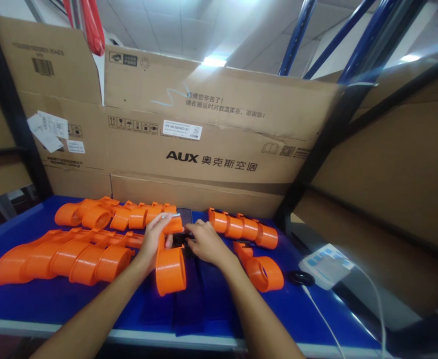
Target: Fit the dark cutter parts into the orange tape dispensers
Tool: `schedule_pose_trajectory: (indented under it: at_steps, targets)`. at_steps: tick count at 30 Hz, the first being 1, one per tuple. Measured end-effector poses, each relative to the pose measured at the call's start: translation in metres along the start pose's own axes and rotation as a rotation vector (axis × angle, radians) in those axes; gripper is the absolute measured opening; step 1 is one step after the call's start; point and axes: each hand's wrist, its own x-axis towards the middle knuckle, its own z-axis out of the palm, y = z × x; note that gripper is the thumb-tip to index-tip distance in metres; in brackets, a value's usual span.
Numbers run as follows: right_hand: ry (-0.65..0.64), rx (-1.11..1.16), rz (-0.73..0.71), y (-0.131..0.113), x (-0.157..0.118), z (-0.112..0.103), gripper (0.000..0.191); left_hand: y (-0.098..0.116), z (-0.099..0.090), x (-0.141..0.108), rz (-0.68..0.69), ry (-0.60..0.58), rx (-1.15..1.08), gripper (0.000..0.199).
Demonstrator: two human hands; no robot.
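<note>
My left hand [154, 238] is closed around the upper part of an orange plastic piece [171, 271] with a wide ring at its lower end. Close beside it, my right hand [205, 242] has its fingers pinched at a small black item [181, 240], whose kind I cannot make out. Both hands are above the blue tabletop [219, 304]. Nested rows of similar orange pieces [80, 257] lie to the left. To the right are another row of orange pieces [243, 228], with black parts along its top, and a separate orange piece [266, 273].
A tall cardboard panel [204, 184] stands behind the table. Dark metal posts [309, 144] rise at the sides. On the right lie a black round object [301, 278], a white cable [326, 319] and a pale blue-and-white box [327, 264].
</note>
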Motion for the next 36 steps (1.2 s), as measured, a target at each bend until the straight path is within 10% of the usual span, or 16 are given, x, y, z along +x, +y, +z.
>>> schedule_pose_trajectory:
  at_steps: [18,31,36]
  targets:
    - [0.090,0.075,-0.086,-0.010,-0.001,-0.001,0.008,0.004,0.003,-0.003,0.014,0.014,-0.014,0.042]
    - [0.549,0.406,0.111,0.009,-0.007,-0.011,0.016,0.004,0.008,-0.007,-0.059,0.046,0.029,0.041]
    - [0.429,0.611,0.043,0.006,-0.009,-0.012,0.030,-0.003,0.008,-0.007,-0.076,-0.002,0.068,0.047]
